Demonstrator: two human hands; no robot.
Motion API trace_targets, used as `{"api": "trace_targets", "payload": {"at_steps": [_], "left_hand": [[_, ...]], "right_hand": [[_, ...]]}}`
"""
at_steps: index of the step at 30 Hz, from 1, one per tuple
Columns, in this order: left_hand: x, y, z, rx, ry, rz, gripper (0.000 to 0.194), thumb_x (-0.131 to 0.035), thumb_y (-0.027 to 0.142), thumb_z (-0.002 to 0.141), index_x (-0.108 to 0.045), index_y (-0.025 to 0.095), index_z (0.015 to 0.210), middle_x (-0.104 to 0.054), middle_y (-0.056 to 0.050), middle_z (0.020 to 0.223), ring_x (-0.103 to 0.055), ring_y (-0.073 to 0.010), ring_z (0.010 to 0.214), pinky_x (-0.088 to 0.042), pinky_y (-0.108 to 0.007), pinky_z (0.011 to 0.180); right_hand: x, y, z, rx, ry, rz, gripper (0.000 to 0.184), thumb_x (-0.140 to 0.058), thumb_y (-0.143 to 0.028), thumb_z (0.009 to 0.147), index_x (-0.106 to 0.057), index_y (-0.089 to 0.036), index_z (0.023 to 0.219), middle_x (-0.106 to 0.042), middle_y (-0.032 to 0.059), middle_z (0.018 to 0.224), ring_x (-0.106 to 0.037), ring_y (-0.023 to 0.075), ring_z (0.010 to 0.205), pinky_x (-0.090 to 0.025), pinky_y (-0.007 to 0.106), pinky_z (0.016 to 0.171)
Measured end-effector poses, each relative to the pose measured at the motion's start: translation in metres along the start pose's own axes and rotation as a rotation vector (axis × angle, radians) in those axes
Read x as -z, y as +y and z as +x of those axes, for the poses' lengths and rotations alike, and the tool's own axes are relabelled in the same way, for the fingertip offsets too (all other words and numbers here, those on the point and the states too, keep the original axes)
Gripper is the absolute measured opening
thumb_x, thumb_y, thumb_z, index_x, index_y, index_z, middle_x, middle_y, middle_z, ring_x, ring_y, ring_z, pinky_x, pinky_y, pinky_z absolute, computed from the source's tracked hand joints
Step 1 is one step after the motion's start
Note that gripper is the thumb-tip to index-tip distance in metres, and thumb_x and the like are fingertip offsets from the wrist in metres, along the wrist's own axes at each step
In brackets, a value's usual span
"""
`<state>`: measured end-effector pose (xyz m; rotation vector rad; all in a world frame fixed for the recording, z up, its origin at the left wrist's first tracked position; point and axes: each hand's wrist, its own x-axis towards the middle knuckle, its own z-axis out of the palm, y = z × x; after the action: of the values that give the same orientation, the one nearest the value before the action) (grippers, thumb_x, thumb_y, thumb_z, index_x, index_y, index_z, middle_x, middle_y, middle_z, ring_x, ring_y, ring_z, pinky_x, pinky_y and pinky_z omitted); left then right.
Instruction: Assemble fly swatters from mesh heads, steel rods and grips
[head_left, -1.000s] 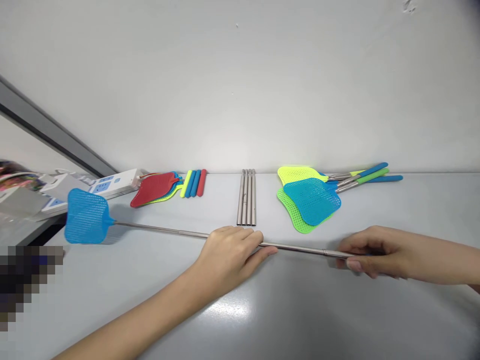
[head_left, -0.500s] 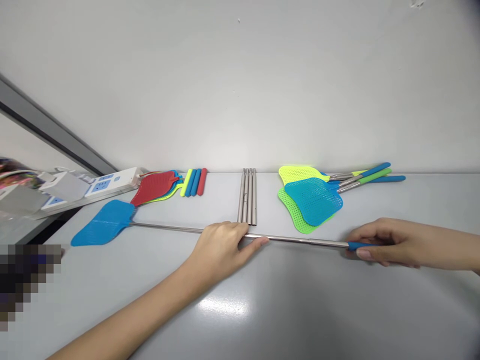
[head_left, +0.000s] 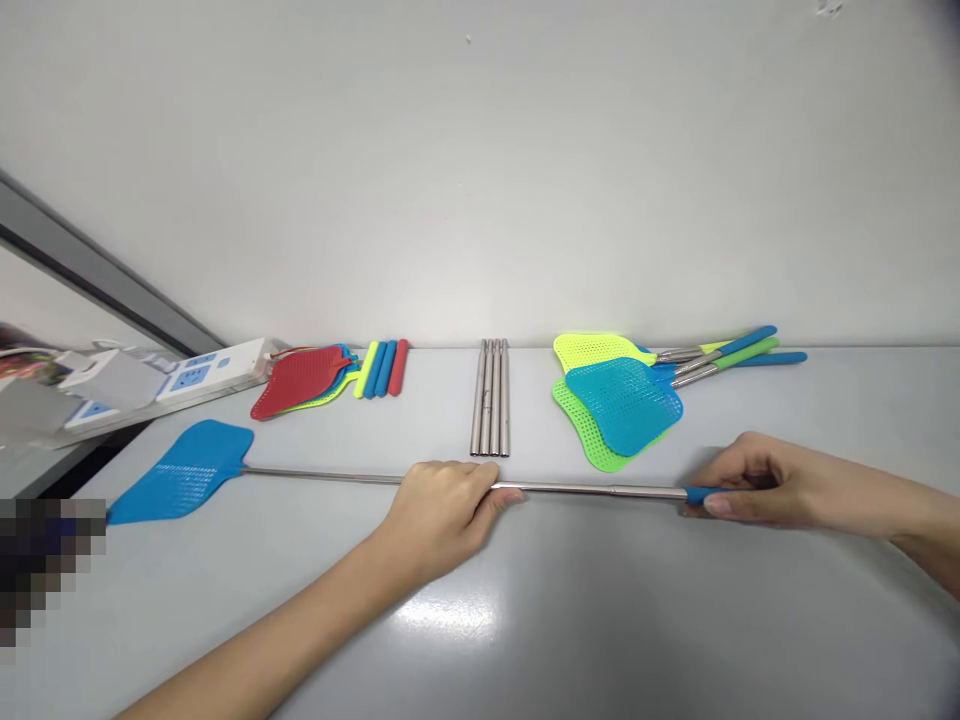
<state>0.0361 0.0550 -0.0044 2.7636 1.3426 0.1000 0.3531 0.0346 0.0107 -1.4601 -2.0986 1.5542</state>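
Note:
A blue fly swatter [head_left: 187, 470] with a long, extended metal rod lies across my view, its head at the left. My left hand [head_left: 442, 515] is closed around the middle of the rod, thumb stretched along it. At the right end, my right hand [head_left: 757, 485] grips the swatter's blue handle, most of which is hidden by the fingers. Just beyond my left hand, several bare metal rods [head_left: 490, 400] lie side by side. Past the rod and nearer my right hand is a pile of fly swatters [head_left: 626, 405] with blue, green and yellow heads.
Loose swatter heads [head_left: 304, 382], red on top, lie back left beside several coloured handle grips [head_left: 382, 368]. A white power strip [head_left: 210, 370] with plugs runs along the left edge. A wall [head_left: 480, 200] rises behind the grey table [head_left: 600, 620]. A pixelated patch covers the lower left.
The swatter has turned about its rod, so its head looks tilted instead of facing me. My right hand has shifted outward, and the blue handle now shows at its fingertips. My left hand still holds the rod.

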Motion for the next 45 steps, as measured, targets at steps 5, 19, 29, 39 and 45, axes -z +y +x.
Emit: {"api": "trace_targets", "payload": {"at_steps": [5, 19, 29, 39, 45], "left_hand": [[-0.001, -0.001, 0.001, -0.008, -0.021, -0.011, 0.04, -0.026, 0.04, 0.09, -0.046, 0.018, 0.063, -0.055, 0.001, 0.053, -0.051, -0.0141, 0.047, -0.021, -0.025, 0.045], [-0.002, 0.001, 0.0, -0.014, -0.046, 0.022, 0.041, -0.023, 0.039, 0.092, -0.045, 0.018, 0.065, -0.057, 0.001, 0.055, -0.052, -0.0144, 0.049, -0.016, -0.025, 0.045], [-0.007, 0.001, 0.0, -0.011, -0.027, -0.018, 0.041, -0.023, 0.042, 0.091, -0.042, 0.018, 0.063, -0.054, 0.002, 0.053, -0.048, -0.0131, 0.046, -0.014, -0.024, 0.045], [-0.007, 0.002, 0.001, -0.02, -0.015, -0.032, 0.043, -0.023, 0.042, 0.091, -0.041, 0.018, 0.061, -0.053, 0.002, 0.052, -0.048, -0.0125, 0.045, -0.012, -0.024, 0.045], [-0.008, 0.003, 0.0, -0.023, -0.016, -0.033, 0.043, -0.023, 0.043, 0.091, -0.042, 0.018, 0.062, -0.054, 0.002, 0.053, -0.048, -0.0127, 0.046, -0.012, -0.024, 0.045]], "right_hand": [[-0.003, 0.0, 0.005, -0.014, -0.105, 0.041, 0.038, -0.05, -0.045, 0.079, -0.04, -0.017, 0.055, -0.02, -0.004, 0.058, -0.017, 0.0092, 0.054, -0.015, 0.024, 0.048], [-0.011, 0.0, 0.005, -0.011, -0.093, 0.086, 0.037, -0.049, -0.04, 0.082, -0.039, -0.017, 0.056, -0.017, -0.0045, 0.058, -0.015, 0.0086, 0.053, -0.012, 0.025, 0.047], [-0.011, 0.005, 0.008, 0.039, -0.116, 0.121, 0.033, -0.051, -0.03, 0.082, -0.035, -0.017, 0.056, -0.018, -0.0045, 0.059, -0.016, 0.0081, 0.053, -0.012, 0.024, 0.046], [-0.021, -0.002, 0.011, 0.013, -0.102, 0.156, 0.033, -0.05, -0.032, 0.082, -0.036, -0.017, 0.057, -0.019, -0.0047, 0.058, -0.017, 0.0077, 0.052, -0.013, 0.023, 0.045], [-0.023, -0.005, 0.012, 0.015, -0.112, 0.17, 0.033, -0.049, -0.034, 0.084, -0.038, -0.017, 0.058, -0.021, -0.0044, 0.059, -0.018, 0.0079, 0.053, -0.014, 0.023, 0.045]]}}
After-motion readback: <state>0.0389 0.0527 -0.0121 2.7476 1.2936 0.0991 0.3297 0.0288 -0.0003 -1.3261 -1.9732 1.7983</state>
